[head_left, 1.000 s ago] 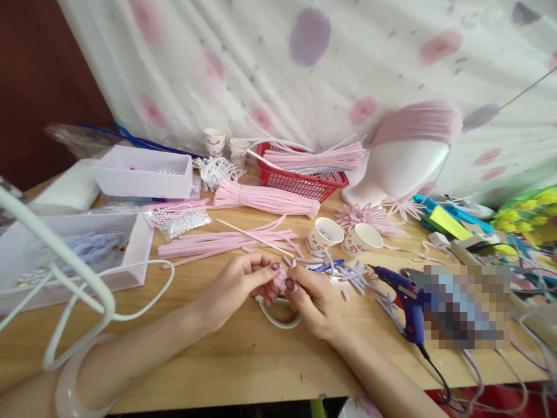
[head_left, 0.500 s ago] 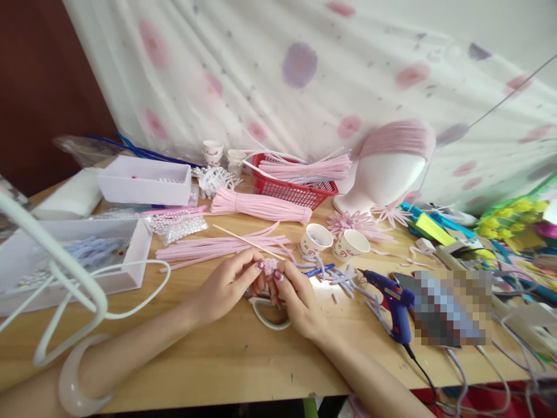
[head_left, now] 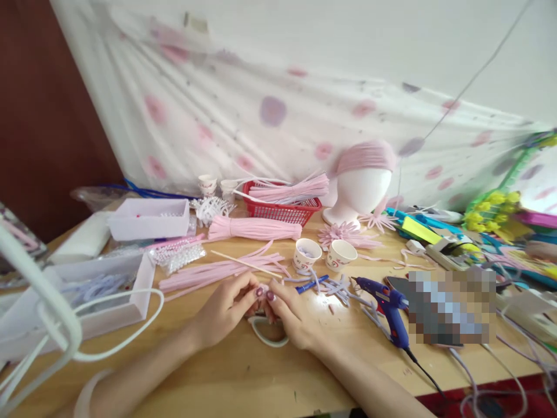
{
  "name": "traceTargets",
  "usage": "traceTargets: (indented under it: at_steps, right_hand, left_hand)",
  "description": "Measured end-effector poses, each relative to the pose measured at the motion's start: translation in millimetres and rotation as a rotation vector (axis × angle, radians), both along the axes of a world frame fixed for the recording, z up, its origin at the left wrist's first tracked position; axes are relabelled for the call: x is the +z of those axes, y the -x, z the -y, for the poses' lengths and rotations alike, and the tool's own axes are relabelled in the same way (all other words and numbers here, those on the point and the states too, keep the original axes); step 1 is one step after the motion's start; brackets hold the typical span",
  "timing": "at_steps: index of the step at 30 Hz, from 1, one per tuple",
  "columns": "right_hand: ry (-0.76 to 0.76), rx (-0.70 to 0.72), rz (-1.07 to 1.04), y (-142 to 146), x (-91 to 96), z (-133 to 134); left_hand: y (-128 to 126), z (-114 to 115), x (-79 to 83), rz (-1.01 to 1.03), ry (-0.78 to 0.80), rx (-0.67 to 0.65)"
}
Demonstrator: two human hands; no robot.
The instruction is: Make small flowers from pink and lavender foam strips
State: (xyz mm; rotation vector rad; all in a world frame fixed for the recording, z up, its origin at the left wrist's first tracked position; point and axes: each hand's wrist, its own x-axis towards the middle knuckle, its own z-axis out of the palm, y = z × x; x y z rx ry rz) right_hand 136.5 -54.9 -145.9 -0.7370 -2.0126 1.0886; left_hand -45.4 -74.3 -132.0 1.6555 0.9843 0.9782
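Note:
My left hand (head_left: 220,310) and my right hand (head_left: 296,319) meet over the near middle of the table, thumbs side by side. Pinched between their fingertips is a small pink chenille piece (head_left: 263,286), mostly covered by the fingers. Both hands are closed on it. Just below them lies a pair of scissors, of which a pale handle loop (head_left: 268,343) shows; the rest is hidden. Behind the fingers a thin wooden stick (head_left: 243,262) rests across loose pink chenille stems (head_left: 209,273).
A blue glue gun (head_left: 389,307) lies right, beside a phone (head_left: 398,284). Two paper cups (head_left: 342,255), a blue pen (head_left: 311,284) and lilac stem pieces (head_left: 337,288) are nearer. A foam head (head_left: 363,194) and red basket (head_left: 278,212) stand behind. A white hanger (head_left: 65,325) juts in left.
The view has tilted up, so the table sits lower. My thumbs have drawn closer together, and the pink chenille piece is more hidden between the fingertips.

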Motion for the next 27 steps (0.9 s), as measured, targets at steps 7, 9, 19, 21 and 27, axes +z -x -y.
traceTargets:
  at_steps: [7, 9, 19, 21, 27]
  right_hand:
    - [-0.18, -0.077, 0.029, 0.1, -4.5, -6.4]
    - [-0.234, -0.051, 0.073, 0.5, -7.6, -6.5]
    - [-0.068, -0.171, -0.084, 2.1, -14.7, -10.6]
    - [0.044, -0.256, -0.182, 1.4, -13.5, -12.7]
    - [0.136, -0.24, -0.255, 0.1, -11.7, -12.7]
  left_hand:
    - [-14.7, -26.7, 38.8, -0.102, -0.225, 0.219]
    - [-32.7, -46.8, 50.3, -0.183, -0.3, 0.196]
    - [-59.8, -94.9, 53.7, -0.397, -0.38, 0.151]
    - [-42.5, -76.9, 49.9, -0.287, -0.31, 0.188]
    - [-11.9, -25.4, 33.3, 0.076, 0.1, 0.16]
